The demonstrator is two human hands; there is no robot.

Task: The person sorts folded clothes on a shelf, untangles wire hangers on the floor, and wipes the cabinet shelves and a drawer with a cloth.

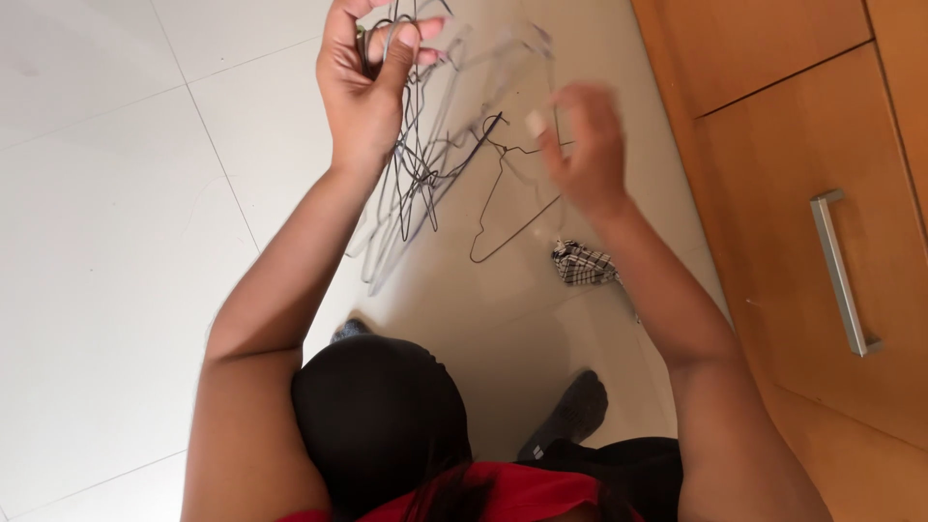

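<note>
While both hands grip wire hangers (425,164), white floor tiles (106,242) meet wooden drawers (793,193).

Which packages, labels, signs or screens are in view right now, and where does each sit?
None in view: no package, label, sign or screen shows.
What is there: left hand gripping a bunch of wire hangers, top centre.
Right hand, blurred, at one dark hanger.
Checked cloth, black and white, crumpled on the white tile floor.
Wooden cabinet, right, with a metal bar handle.
</note>
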